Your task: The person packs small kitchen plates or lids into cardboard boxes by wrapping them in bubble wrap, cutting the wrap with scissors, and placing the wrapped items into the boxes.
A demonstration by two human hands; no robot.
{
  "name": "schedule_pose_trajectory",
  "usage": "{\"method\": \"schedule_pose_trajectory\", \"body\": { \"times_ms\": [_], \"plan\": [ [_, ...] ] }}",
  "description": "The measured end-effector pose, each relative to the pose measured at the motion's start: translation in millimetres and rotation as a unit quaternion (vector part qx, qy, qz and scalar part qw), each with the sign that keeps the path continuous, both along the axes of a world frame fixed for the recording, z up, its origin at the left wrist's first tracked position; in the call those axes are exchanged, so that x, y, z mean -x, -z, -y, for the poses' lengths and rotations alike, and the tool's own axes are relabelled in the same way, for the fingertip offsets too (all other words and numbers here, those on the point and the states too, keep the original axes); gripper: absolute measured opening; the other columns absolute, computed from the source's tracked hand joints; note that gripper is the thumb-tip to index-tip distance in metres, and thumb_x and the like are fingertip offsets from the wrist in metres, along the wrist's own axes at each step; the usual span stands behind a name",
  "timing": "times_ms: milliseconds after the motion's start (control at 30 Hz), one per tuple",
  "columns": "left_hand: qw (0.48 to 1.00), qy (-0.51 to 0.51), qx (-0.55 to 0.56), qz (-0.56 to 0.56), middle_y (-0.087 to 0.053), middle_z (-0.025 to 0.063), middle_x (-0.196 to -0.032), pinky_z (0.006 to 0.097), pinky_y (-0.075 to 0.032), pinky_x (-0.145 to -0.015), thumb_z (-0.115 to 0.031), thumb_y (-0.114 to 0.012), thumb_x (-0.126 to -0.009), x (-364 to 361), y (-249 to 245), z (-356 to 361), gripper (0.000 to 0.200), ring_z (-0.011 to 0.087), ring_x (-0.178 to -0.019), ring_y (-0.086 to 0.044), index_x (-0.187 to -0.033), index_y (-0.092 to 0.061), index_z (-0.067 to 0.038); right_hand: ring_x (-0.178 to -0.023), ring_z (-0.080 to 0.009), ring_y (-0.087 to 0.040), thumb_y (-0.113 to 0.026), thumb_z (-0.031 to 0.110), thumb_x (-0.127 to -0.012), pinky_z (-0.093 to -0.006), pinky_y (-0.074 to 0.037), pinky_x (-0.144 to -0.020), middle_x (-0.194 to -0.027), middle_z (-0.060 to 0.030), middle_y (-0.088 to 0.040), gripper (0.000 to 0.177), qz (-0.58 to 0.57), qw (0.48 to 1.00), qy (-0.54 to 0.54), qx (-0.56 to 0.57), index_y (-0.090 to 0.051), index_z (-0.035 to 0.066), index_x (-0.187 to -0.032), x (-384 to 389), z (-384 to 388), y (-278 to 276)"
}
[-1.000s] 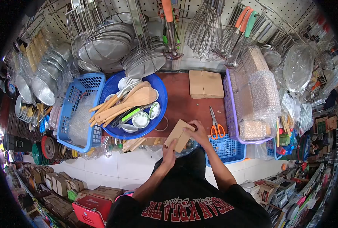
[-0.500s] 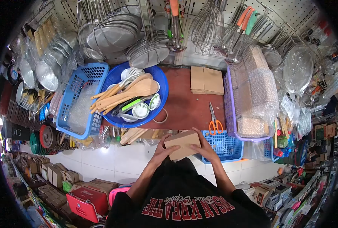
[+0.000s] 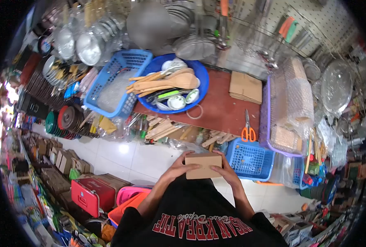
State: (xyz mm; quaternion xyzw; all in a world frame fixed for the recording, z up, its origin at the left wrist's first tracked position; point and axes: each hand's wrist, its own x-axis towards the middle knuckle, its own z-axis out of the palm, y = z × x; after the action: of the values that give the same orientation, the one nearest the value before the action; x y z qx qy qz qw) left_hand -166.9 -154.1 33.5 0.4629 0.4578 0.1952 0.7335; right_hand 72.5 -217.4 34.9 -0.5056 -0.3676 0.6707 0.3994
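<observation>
A small brown cardboard box (image 3: 203,166) is held close to my chest, between both hands. My left hand (image 3: 178,166) grips its left end, thumb across the near face. On the right end my right hand (image 3: 228,172) has its thumb on the near face and fingers behind. Beyond the box is a reddish-brown tabletop (image 3: 224,111). Scissors with orange handles (image 3: 248,132) lie near its front edge, and a stack of flat cardboard pieces (image 3: 246,87) is at its back. A roll-like pale ring (image 3: 195,111) lies beside the blue bowl (image 3: 205,84).
The bowl holds wooden spatulas (image 3: 170,82) and small dishes. A blue basket (image 3: 104,108) stands left of it. To the right is a purple basket (image 3: 266,119) of bubble-wrapped boxes; below the table edge sits another blue basket (image 3: 253,162). Strainers (image 3: 195,46) hang behind.
My view has swung left, so the table things appear farther right and tilted. The box has turned in my hands and now sits level, its long face toward me.
</observation>
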Motion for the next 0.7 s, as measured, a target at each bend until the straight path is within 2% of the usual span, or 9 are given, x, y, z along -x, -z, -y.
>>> {"method": "schedule_pose_trajectory", "body": {
  "times_ms": [33,67,100,167,267,333,533,600,700],
  "plan": [
    [1.000,-0.008,0.002,0.000,-0.053,0.0180,-0.130,0.0357,-0.042,-0.104,-0.031,-0.084,-0.077,6.3,2.0,7.2,0.089,0.0263,-0.123,-0.051,-0.146,-0.033,-0.006,-0.130,-0.0217,-0.040,-0.073,0.018,-0.082,-0.0345,-0.030,-0.110,-0.137,-0.0089,-0.044,0.074,-0.008,1.000,-0.010,0.013,-0.035,0.014,-0.146,6.1,-1.7,-3.7],
    [0.999,-0.033,0.010,0.027,-0.051,0.0191,-0.131,0.0361,-0.041,-0.104,-0.032,-0.080,-0.081,10.9,2.9,15.2,0.089,0.0263,-0.123,-0.050,-0.149,-0.028,-0.007,-0.121,-0.0227,-0.049,-0.075,0.024,-0.085,-0.0347,-0.040,-0.101,-0.130,-0.0131,-0.050,0.075,0.035,0.999,-0.020,-0.026,-0.033,0.012,-0.146,10.9,-3.4,-2.6],
    [0.997,-0.059,0.014,0.047,-0.049,0.0193,-0.133,0.0361,-0.040,-0.105,-0.027,-0.078,-0.084,15.6,8.8,20.3,0.090,0.0262,-0.124,-0.049,-0.151,-0.022,-0.008,-0.124,-0.0226,-0.046,-0.074,0.023,-0.085,-0.0345,-0.037,-0.104,-0.132,-0.0119,-0.049,0.074,0.026,0.999,-0.016,-0.010,-0.034,0.012,-0.146,17.1,-5.1,-4.6],
    [0.993,-0.097,-0.002,0.070,-0.048,0.0193,-0.135,0.0368,-0.039,-0.106,-0.022,-0.077,-0.085,23.0,-11.1,28.9,0.091,0.0262,-0.125,-0.048,-0.153,-0.018,-0.009,-0.131,-0.0223,-0.040,-0.071,0.022,-0.084,-0.0341,-0.031,-0.110,-0.136,-0.0094,-0.046,0.072,0.012,1.000,-0.009,0.024,-0.037,0.011,-0.146,29.8,-8.3,-11.1],
    [0.988,-0.119,-0.043,0.083,-0.047,0.0190,-0.136,0.0368,-0.038,-0.107,-0.019,-0.077,-0.085,39.5,-12.4,33.7,0.093,0.0261,-0.127,-0.046,-0.154,-0.015,-0.009,-0.132,-0.0236,-0.039,-0.070,0.025,-0.086,-0.0351,-0.031,-0.110,-0.139,-0.0115,-0.045,0.070,-0.018,1.000,-0.011,0.022,-0.037,0.008,-0.146,44.5,-13.2,7.9],
    [0.988,-0.130,-0.041,0.074,-0.047,0.0191,-0.136,0.0366,-0.038,-0.107,-0.019,-0.077,-0.084,52.9,-8.1,30.4,0.093,0.0261,-0.128,-0.046,-0.154,-0.016,-0.009,-0.134,-0.0253,-0.036,-0.070,0.029,-0.087,-0.0368,-0.029,-0.111,-0.143,-0.0141,-0.040,0.073,-0.020,0.999,-0.043,0.016,-0.034,0.008,-0.147,55.0,-24.8,6.9],
    [0.981,-0.164,-0.093,0.038,-0.047,0.0201,-0.137,0.0371,-0.037,-0.109,-0.020,-0.077,-0.082,104.4,-15.6,2.9,0.089,0.0271,-0.130,-0.045,-0.152,-0.021,-0.010,-0.133,-0.0264,-0.036,-0.069,0.032,-0.088,-0.0377,-0.029,-0.111,-0.141,-0.0164,-0.040,0.077,0.032,0.988,-0.154,-0.010,-0.029,0.009,-0.149,101.1,-74.6,-19.6],
    [0.977,-0.162,-0.135,0.006,-0.047,0.0204,-0.137,0.0372,-0.037,-0.109,-0.019,-0.076,-0.082,126.0,-25.6,-11.8,0.087,0.0273,-0.129,-0.046,-0.150,-0.023,-0.010,-0.135,-0.0266,-0.035,-0.068,0.033,-0.089,-0.0369,-0.028,-0.111,-0.142,-0.0165,-0.040,0.075,0.042,0.983,-0.176,-0.019,-0.029,0.010,-0.149,121.6,-93.3,-23.1],
    [0.977,-0.173,-0.120,0.015,-0.048,0.0212,-0.136,0.0371,-0.037,-0.108,-0.018,-0.075,-0.083,161.4,-40.9,-34.9,0.084,0.0282,-0.128,-0.047,-0.149,-0.025,-0.008,-0.136,-0.0268,-0.034,-0.067,0.031,-0.089,-0.0367,-0.027,-0.112,-0.143,-0.0165,-0.039,0.074,0.041,0.983,-0.177,-0.036,-0.028,0.011,-0.149,157.5,-117.1,-31.3]
  ]
}}
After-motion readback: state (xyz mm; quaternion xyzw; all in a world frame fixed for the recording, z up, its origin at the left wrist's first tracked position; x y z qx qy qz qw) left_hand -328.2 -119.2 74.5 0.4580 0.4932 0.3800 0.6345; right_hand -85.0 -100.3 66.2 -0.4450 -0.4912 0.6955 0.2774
